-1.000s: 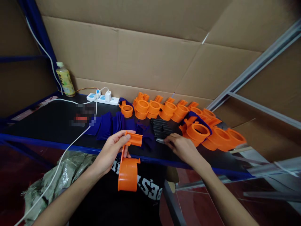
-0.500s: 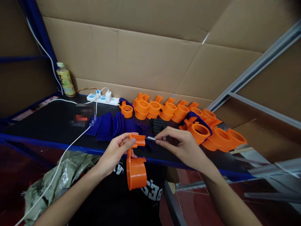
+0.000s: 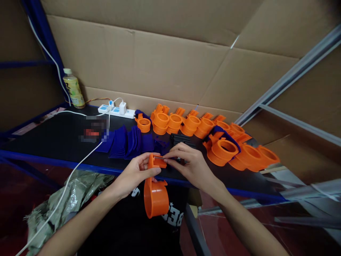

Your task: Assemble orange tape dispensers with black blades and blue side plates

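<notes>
My left hand (image 3: 138,172) grips an orange plastic ring holder (image 3: 156,199) by its upper arm, with the wide ring hanging below. The holder's small channel-shaped end points to the right. At that channel, the fingers of my right hand (image 3: 186,161) pinch a thin dark strip, mostly hidden by the fingertips and the channel wall. The strip appears to lie in or against the channel; how deep it sits I cannot tell. Behind my right hand lies a bundle of black strips (image 3: 177,139).
More orange ring holders (image 3: 190,124) stand in rows along the back and right of the black table (image 3: 53,138). Blue flat pieces (image 3: 130,142) lie left of centre. A power strip (image 3: 115,111), a bottle (image 3: 74,90) and a loose white cable (image 3: 77,167) are on the left.
My right hand has moved left, bringing the thin strip from just outside the channel to the channel itself. My left hand has turned the orange holder slightly, and its thumb has shifted lower.
</notes>
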Demonstrator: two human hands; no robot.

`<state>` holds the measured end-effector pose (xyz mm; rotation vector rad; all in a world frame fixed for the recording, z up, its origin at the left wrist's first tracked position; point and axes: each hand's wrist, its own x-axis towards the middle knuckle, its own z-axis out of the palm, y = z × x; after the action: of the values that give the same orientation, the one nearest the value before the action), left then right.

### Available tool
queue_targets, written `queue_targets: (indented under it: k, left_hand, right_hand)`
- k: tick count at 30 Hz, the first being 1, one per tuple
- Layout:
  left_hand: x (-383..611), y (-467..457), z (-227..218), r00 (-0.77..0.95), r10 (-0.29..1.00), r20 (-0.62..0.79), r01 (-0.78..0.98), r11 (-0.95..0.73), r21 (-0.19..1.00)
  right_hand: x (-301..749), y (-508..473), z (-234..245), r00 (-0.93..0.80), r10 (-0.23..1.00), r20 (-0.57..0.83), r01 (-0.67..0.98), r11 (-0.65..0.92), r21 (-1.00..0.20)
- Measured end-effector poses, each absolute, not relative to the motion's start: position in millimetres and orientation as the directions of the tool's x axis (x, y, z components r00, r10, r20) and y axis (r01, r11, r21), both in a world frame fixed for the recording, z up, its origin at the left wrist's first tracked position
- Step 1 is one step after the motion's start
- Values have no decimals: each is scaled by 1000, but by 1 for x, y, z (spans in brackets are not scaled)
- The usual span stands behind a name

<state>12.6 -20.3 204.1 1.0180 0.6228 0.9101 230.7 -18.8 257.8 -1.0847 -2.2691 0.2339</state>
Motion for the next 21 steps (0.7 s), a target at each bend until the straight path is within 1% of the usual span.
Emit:
queue_targets:
  k: [2, 4, 6, 9, 12, 15, 18, 21]
  left_hand:
    - [12, -20, 203, 495, 868, -41, -368, 252, 895]
    - [12, -20, 203, 491, 870, -52, -408, 282, 868]
    - [12, -20, 203, 495, 867, -66, -445, 318, 837]
    - [11, -19, 204, 512, 854, -97, -468, 372, 802]
    - [11, -19, 203, 510, 851, -121, -474, 396, 787]
    - [12, -19, 203, 509, 851, -129, -464, 397, 792]
    - [14, -19, 203, 507, 851, -138, -447, 396, 802]
    - [13, -19, 205, 504, 851, -146, -444, 400, 802]
  right_hand:
    - [236, -15, 256, -444, 768, 462, 648, 631, -426]
    - [252, -6, 255, -375, 802, 465, 699, 574, -426]
    - [276, 9, 254, -291, 843, 452, 797, 475, -373]
    - [316, 35, 246, -240, 900, 365, 913, 337, -230]
    - [339, 53, 234, -303, 909, 287, 927, 351, -135]
    - [341, 66, 227, -331, 897, 293, 927, 367, -78]
    - [332, 82, 227, -304, 906, 295, 941, 334, -56]
    - [330, 95, 231, -307, 913, 269, 940, 335, -65]
